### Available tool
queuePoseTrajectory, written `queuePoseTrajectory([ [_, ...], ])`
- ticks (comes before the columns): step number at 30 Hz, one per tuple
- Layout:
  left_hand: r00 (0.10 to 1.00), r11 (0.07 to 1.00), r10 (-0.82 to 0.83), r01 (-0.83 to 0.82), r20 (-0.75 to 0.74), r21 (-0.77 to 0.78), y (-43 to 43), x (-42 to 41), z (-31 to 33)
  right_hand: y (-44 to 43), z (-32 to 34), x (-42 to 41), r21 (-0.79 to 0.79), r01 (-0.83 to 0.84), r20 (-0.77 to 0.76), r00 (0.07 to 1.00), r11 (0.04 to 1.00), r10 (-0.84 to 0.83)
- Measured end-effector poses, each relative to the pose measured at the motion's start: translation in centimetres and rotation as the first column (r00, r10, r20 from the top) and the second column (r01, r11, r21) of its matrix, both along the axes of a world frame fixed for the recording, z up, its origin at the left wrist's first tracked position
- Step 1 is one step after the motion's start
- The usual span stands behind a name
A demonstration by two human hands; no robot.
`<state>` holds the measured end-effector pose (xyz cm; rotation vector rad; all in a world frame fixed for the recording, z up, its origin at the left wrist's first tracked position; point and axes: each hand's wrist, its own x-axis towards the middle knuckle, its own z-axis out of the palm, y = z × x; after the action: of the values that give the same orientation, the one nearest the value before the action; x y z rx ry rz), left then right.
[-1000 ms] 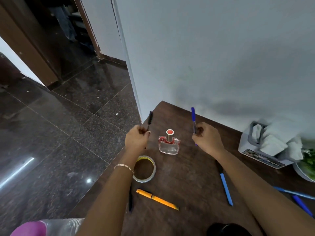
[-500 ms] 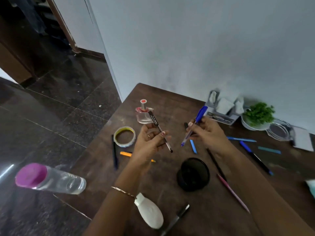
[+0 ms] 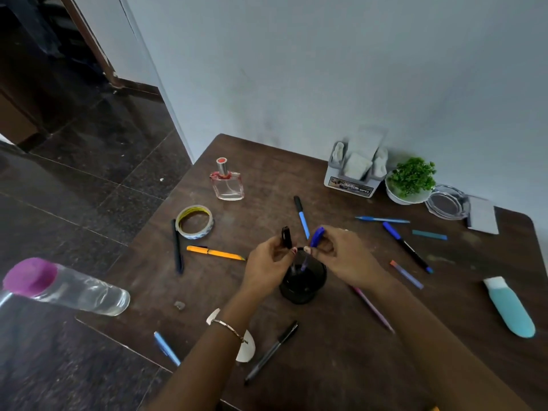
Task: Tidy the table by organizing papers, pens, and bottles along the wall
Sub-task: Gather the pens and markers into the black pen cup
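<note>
Left hand [image 3: 267, 262] pinches slim black pen [image 3: 286, 237] upright.

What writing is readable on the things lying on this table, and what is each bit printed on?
"OPEL": on the sticker across the front of the napkin holder; the rest of that sticker is too blurred to read.
Tape roll: blue markings on its side, too blurred to read.
Nothing else shows readable text.

1. The left hand [image 3: 267, 262] has carried its black pen [image 3: 286, 238] from beside the perfume bottle [image 3: 226, 185] to the black cup [image 3: 302, 283], with the pen's tip now inside.
2. The right hand [image 3: 341, 253] has likewise stood its blue pen [image 3: 316, 237] in that cup.
</note>
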<state>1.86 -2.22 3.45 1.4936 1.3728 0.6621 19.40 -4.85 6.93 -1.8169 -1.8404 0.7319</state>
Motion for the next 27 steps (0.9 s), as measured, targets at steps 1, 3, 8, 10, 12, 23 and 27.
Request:
queuePoseTrajectory([
  [1,1.0,1.0,0.001,0.0,-0.016,0.008,-0.1,0.2,-0.1,0.0,-0.4,-0.1,0.01,-0.032,0.02,0.999,0.999,0.032],
  [3,0.999,1.0,-0.007,0.009,-0.04,0.027,-0.3,0.4,-0.2,0.0,-1.1,-0.2,-0.002,-0.077,0.023,0.997,0.997,0.077],
  [8,0.996,0.999,-0.025,0.028,-0.091,0.027,-0.5,0.4,-0.6,0.0,-2.1,-0.3,-0.041,-0.071,-0.039,0.997,0.997,0.07],
  [10,0.994,0.999,-0.021,0.024,-0.103,0.031,-0.6,0.3,-0.7,0.0,-2.3,-0.4,-0.047,-0.04,-0.091,0.995,0.998,0.035],
  [12,0.996,1.0,-0.021,0.023,-0.088,0.019,-0.7,0.0,-0.8,0.1,-2.3,-0.4,-0.044,0.008,-0.131,0.991,0.999,-0.014],
  [23,0.953,0.953,0.3,-0.301,0.034,0.023,1.1,-7.0,1.3,2.0,3.1,-5.3,0.154,-0.088,-0.2,0.973,0.984,0.118],
  [27,0.846,0.848,0.527,-0.516,-0.084,0.125,2.7,-12.6,1.1,3.8,3.2,-11.3,0.241,-0.152,-0.112,0.977,0.958,0.183],
])
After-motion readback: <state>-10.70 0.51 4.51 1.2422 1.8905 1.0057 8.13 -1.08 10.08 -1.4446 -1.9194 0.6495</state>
